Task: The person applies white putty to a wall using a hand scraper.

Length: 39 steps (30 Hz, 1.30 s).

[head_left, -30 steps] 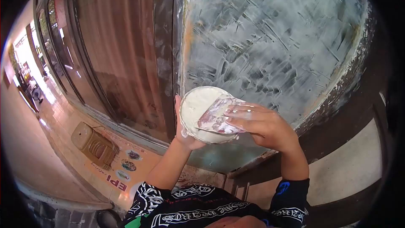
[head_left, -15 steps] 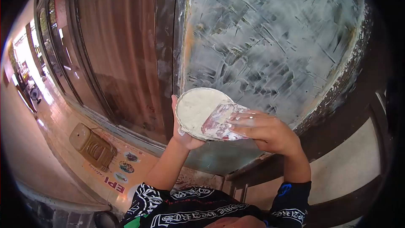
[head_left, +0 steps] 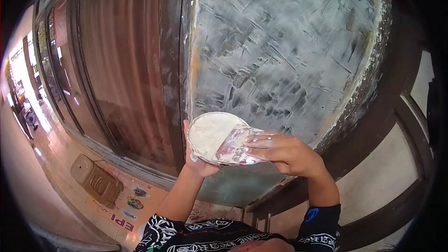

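My left hand (head_left: 201,165) holds up a round tub of off-white putty (head_left: 207,133) from below and its left side; most of its fingers are hidden underneath. In my right hand (head_left: 285,151) is a flat putty scraper (head_left: 232,146), reddish and smeared with white, gripped between outstretched fingers on top and a thumb out of sight. The scraper's blade lies over the right part of the putty surface. White smears mark the fingers of my right hand. Behind the tub stands a grey panel (head_left: 275,56) with streaky patches of white filler.
A dark wooden frame edges the panel. To the left are brown-curtained glass (head_left: 121,65) and a tiled walkway. A brown plastic stool (head_left: 95,182) stands low left by a printed banner (head_left: 123,210). Dark-framed pale panels (head_left: 380,168) are at right.
The tub and both hands sit slightly lower and further left in view, and the surroundings have shifted as the camera moved. Both grips look the same, with the scraper still over the putty.
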Each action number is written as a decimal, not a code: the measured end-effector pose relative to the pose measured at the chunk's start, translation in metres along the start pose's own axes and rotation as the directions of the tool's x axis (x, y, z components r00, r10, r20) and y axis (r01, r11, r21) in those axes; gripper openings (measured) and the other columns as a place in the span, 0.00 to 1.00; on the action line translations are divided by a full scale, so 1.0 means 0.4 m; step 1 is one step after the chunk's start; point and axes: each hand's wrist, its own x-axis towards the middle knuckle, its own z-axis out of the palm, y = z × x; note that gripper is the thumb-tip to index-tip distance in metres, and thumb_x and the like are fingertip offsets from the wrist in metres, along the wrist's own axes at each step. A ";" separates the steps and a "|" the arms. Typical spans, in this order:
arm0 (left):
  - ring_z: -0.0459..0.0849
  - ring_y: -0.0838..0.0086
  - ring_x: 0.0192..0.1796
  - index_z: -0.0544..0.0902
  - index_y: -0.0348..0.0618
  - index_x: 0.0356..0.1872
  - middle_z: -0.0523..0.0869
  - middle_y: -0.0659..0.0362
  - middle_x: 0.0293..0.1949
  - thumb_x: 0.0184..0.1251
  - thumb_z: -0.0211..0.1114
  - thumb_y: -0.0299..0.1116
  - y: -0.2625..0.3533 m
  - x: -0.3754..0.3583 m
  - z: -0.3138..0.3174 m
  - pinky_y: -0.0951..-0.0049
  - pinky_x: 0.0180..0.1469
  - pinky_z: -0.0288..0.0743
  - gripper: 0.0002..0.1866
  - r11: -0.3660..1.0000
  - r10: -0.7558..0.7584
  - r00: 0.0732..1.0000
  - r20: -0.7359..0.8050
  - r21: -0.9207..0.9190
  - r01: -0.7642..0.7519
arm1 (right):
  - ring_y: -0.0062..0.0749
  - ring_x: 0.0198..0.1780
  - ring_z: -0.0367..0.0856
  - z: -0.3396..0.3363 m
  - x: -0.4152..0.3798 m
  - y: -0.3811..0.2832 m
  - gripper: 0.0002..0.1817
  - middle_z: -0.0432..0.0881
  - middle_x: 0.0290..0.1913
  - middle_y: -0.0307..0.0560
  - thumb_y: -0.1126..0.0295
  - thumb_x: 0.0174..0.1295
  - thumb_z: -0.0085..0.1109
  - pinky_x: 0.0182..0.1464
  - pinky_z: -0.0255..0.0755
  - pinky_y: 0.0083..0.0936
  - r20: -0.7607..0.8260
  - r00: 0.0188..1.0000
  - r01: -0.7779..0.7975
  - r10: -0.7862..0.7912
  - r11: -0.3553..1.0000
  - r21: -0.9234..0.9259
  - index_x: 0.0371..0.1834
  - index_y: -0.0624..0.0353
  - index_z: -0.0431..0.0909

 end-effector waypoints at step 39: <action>0.68 0.33 0.70 0.56 0.46 0.79 0.62 0.39 0.75 0.60 0.40 0.83 -0.048 0.125 0.143 0.23 0.63 0.68 0.57 0.985 -0.064 0.998 0.017 0.159 0.061 | 0.26 0.45 0.85 -0.038 0.024 0.080 0.12 0.85 0.48 0.45 0.74 0.75 0.52 0.52 0.81 0.26 -0.390 0.641 0.178 0.662 0.365 0.914 0.56 0.67 0.75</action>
